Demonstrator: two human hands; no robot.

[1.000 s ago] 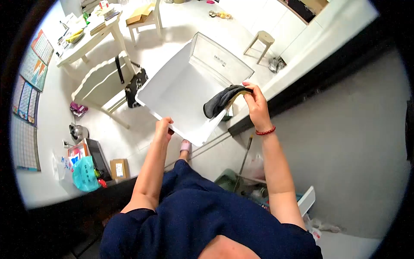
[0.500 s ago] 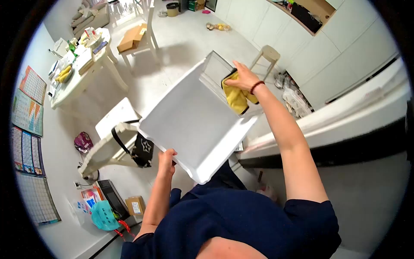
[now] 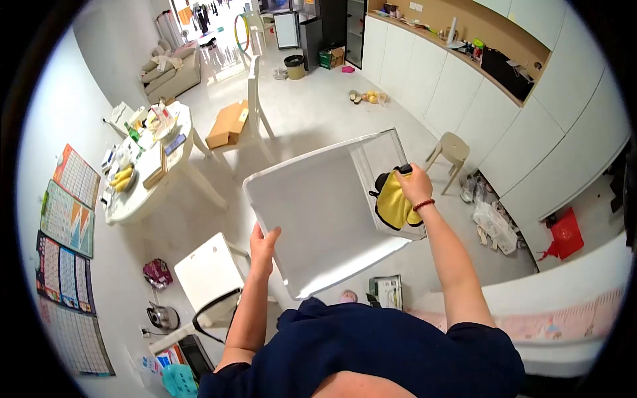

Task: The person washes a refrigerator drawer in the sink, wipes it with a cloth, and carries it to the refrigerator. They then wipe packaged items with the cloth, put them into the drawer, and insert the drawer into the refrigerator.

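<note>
A large white plastic storage bin (image 3: 312, 212) with a see-through end panel is held tilted in front of me, its hollow inside facing up toward me. My left hand (image 3: 263, 247) grips its left edge, thumb on top and fingers hidden behind the wall. At the clear end, my right hand (image 3: 415, 186) is closed on a yellow cloth (image 3: 395, 204) with dark edging. The cloth lies against the clear panel, and some right fingers are hidden behind the cloth and rim.
A white chair (image 3: 209, 268) with a black strap stands at lower left. Beyond it is a cluttered table (image 3: 142, 205). Another chair holds a cardboard box (image 3: 228, 124). A stool (image 3: 451, 150) stands by the white cabinets (image 3: 458, 79); bagged items (image 3: 494, 225) lie below.
My view has turned and lifted, showing more of the room. The bin has tilted closer to level, with both hands still on it. The yellow cloth remains at the clear end.
</note>
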